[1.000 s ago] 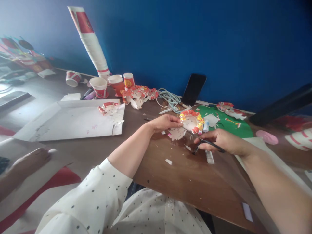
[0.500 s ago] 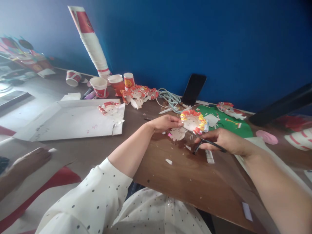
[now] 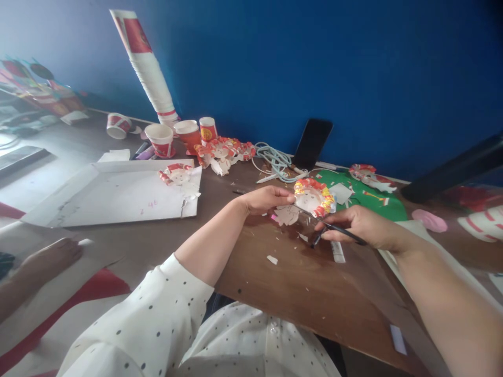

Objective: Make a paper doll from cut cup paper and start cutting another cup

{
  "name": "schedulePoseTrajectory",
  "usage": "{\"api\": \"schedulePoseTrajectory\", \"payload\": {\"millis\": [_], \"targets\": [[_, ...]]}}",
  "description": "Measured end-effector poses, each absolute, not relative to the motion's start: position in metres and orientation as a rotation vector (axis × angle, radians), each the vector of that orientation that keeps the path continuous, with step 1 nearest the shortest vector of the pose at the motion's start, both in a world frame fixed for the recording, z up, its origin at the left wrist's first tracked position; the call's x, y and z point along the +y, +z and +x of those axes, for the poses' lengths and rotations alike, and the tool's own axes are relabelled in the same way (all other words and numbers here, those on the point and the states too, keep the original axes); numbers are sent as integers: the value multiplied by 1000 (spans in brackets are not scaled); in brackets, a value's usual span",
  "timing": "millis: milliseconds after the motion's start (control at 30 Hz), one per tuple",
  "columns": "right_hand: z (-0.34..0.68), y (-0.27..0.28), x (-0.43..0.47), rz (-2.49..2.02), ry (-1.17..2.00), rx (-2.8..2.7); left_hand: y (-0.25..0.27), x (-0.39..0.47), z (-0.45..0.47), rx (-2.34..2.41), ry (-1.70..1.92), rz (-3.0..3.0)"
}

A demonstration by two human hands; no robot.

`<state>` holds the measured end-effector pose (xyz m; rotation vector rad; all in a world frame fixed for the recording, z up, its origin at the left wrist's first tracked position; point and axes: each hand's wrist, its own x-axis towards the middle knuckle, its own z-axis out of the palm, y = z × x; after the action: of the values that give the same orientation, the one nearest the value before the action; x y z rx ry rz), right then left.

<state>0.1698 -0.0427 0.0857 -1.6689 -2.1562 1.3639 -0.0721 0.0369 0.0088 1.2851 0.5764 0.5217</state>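
Observation:
My left hand (image 3: 270, 199) pinches the left edge of a paper-cup doll (image 3: 310, 198), a cut-out with a drawn face and a ring of red and yellow curled strips. Black-handled scissors (image 3: 334, 228) are in my right hand (image 3: 363, 226), fingers through the handles. Their blades reach left along the doll's lower edge; whether they bite into the paper is too small to tell. Below the doll lie a cut-out piece of white paper (image 3: 286, 214) and several scraps (image 3: 272, 259) on the brown table (image 3: 291, 293).
Behind stand paper cups (image 3: 159, 139), a tall leaning cup stack (image 3: 151, 73), curled cut-outs (image 3: 223, 152), a coiled cable (image 3: 275, 159) and a phone (image 3: 313, 142). A white board (image 3: 118, 193) lies left, a green sheet (image 3: 387, 209) right. Another person's hand (image 3: 53, 259) rests at far left.
The doll in my left hand has turned or shifted very slightly to the right. Both hands and the scissors stay almost in place.

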Motion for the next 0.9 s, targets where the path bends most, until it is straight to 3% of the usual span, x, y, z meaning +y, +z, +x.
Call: {"api": "schedulePoseTrajectory", "payload": {"millis": [900], "targets": [[170, 82, -44, -1716, 1299, -2127, 7, 37, -73, 559, 518, 1255]]}}
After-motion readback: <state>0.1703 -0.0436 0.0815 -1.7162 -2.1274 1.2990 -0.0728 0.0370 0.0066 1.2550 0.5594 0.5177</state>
